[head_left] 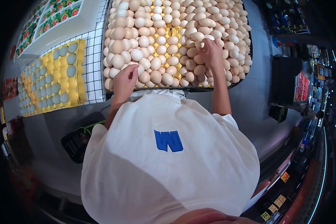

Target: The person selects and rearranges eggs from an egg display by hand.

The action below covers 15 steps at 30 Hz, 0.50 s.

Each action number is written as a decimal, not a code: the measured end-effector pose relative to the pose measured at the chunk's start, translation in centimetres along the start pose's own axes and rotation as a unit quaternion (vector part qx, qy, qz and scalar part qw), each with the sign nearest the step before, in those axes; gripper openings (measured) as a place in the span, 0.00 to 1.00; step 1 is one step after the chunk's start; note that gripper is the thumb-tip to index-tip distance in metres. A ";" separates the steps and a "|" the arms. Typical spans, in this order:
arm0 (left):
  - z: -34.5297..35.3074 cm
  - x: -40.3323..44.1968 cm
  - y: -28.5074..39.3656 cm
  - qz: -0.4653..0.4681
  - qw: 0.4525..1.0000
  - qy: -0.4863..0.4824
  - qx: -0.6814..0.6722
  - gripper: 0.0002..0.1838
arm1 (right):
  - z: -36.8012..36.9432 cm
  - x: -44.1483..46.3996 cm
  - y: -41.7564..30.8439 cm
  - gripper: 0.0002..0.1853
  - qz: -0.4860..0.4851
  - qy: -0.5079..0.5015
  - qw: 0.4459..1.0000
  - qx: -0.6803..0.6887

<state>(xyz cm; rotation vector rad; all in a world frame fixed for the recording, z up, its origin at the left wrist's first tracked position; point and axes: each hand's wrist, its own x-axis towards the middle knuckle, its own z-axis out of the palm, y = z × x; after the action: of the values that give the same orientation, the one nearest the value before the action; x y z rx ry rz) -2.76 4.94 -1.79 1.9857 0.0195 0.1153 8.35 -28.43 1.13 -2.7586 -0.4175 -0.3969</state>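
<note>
A wide bin of loose brown and cream eggs (137,55) lies in front of me. At its near left edge, my left hand (125,80) is curled, thumb close to the fingers, with its fingertips against the pile. What it holds, if anything, is hidden. Farther right, my right hand (211,55) reaches over the eggs, its fingers closed about an egg (199,44), partly covered by them. Between the hands, yellow egg trays (174,40) show among the eggs, some of their cups bare.
To the left, a yellow tray of pale bluish eggs (49,78) rests by a white tiled surface (95,67). Packaged goods in white boxes (56,21) stand beyond. A dark basket with a green handle (78,143) is low at my left. Store shelves line the right.
</note>
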 end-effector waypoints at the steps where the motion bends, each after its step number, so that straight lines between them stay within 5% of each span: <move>1: -0.1 0.0 0.1 0.000 1.000 0.002 0.002 0.08 | 0.5 0.0 0.5 0.19 -0.013 -0.002 1.000 -0.018; 12: -0.2 0.1 0.3 -0.007 1.000 0.003 0.018 0.08 | 0.3 -0.1 -0.7 0.17 -0.020 0.019 0.994 -0.110; 15: -0.1 0.2 0.1 0.001 1.000 0.003 0.019 0.08 | 0.3 -0.7 -1.8 0.15 -0.047 0.018 0.999 -0.009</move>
<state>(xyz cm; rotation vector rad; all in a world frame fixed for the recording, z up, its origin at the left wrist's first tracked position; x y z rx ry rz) -2.60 5.05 -1.68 2.0234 0.0242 0.1217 7.24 -26.84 1.09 -2.7512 -0.5400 -0.4735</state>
